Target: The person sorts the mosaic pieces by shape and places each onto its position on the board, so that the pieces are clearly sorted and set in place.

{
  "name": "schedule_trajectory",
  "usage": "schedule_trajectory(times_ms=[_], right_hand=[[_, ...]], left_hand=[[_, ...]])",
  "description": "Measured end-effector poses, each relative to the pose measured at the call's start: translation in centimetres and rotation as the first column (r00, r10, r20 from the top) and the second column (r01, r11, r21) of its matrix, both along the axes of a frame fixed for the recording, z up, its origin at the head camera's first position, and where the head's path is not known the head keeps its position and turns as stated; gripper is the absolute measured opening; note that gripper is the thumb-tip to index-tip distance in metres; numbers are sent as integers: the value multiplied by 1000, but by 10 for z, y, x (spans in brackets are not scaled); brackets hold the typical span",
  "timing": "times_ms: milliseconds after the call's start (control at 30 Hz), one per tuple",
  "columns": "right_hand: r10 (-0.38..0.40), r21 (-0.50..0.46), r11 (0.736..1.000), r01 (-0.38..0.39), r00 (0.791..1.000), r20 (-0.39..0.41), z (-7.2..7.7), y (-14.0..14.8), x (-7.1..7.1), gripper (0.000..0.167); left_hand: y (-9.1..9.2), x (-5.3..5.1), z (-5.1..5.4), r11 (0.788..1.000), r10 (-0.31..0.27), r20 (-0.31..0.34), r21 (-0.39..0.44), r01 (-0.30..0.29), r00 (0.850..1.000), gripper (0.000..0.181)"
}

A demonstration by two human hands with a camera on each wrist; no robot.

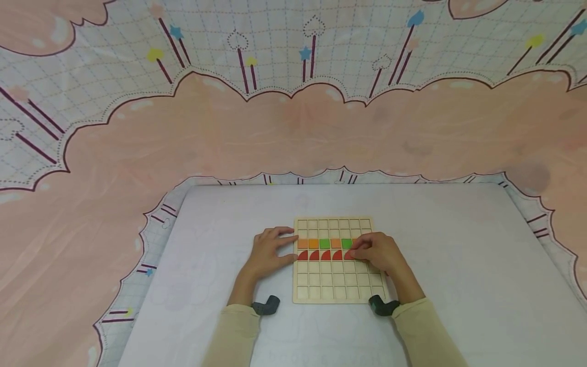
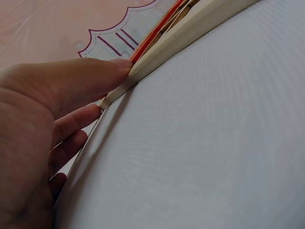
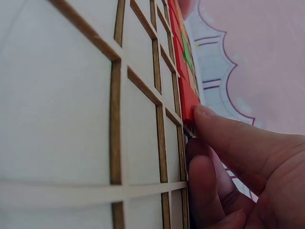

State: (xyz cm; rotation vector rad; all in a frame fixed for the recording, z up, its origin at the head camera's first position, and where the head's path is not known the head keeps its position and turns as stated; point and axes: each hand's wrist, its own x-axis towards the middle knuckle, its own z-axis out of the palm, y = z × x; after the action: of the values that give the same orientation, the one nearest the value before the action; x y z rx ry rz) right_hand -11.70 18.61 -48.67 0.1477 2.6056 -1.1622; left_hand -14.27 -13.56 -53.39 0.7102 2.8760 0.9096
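Note:
A light wooden grid board [image 1: 326, 292] lies flat in front of me. One of its rows holds square orange and green tiles [image 1: 324, 243]; the row nearer me holds red quarter-circle tiles [image 1: 314, 255]. My left hand [image 1: 270, 251] is at the board's left side, fingers spread, its thumb [image 2: 107, 74] touching the edge by the red row. Over the right part of those rows, my right hand [image 1: 379, 251] has its fingers curled and pinches a red quarter-circle tile [image 3: 189, 102] at the row's right end. The cells under this hand are hidden.
The board rests on a white tabletop [image 1: 481, 265]. Behind it hangs a peach and white patterned cloth [image 1: 321, 132]. Dark wrist cameras [image 1: 267, 306] sit at both wrists. Something small and red [image 1: 387, 274] shows partly beside the right wrist.

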Motion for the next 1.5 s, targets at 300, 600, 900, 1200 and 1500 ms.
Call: schedule_trajectory(times_ms=[300, 600, 900, 1200, 1500], right_hand=[[10, 9, 1000, -10, 1000, -19, 0, -3, 2, 10], [15, 18, 1000, -15, 1000, -24, 0, -3, 3, 12], [15, 14, 1000, -14, 1000, -25, 0, -2, 2, 9], [31, 1, 1000, -31, 998, -58, -3, 0, 3, 8], [18, 12, 1000, -17, 998, -52, -2, -1, 3, 9]], left_hand=[[-1, 0, 0, 1000, 2, 3, -3, -2, 1000, 56], [0, 1, -2, 1000, 4, -11, -4, -4, 1000, 55], [0, 0, -1, 1000, 0, -11, 0, 0, 1000, 55], [1, 2, 1, 1000, 11, -21, 0, -11, 1000, 54], [1, 2, 1, 1000, 13, -10, -5, -13, 1000, 55]])
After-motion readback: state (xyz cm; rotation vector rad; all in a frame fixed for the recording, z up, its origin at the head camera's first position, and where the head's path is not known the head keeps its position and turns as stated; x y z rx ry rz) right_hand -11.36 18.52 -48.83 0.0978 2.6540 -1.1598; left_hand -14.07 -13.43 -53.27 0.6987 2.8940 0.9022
